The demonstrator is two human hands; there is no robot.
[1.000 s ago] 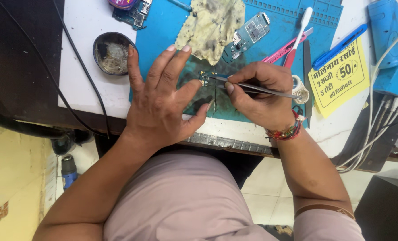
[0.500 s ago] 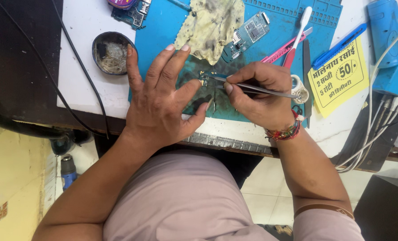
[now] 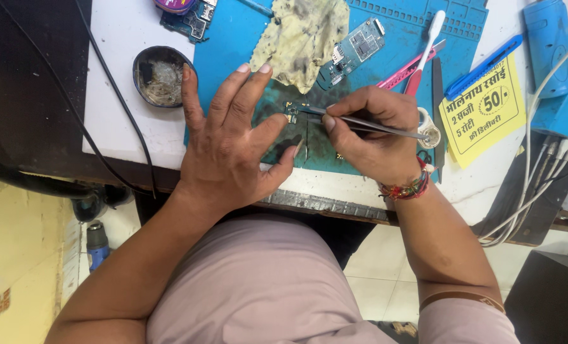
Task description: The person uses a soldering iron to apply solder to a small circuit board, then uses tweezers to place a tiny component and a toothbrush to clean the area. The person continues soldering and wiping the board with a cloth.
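Teal mat point(image 3: 233, 38), stained yellow cloth point(image 3: 300, 38), yellow card point(image 3: 484, 108)

The tweezers point(image 3: 367, 121) are bare metal with a dull shine. The mat point(image 3: 233, 38) looks like matt blue rubber, darkly smudged near the middle. The rag point(image 3: 303, 38) is soft yellowish cloth, stained black. The boards point(image 3: 354, 48) are matt with small glinting metal parts. The tin point(image 3: 160, 75) is dark metal holding wiry wool. The card point(image 3: 484, 108) is yellow paper. The knife point(image 3: 484, 67) is glossy blue plastic.

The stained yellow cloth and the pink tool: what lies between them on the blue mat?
In the head view, a small blue-green circuit board lies between the stained cloth and the pink tool.
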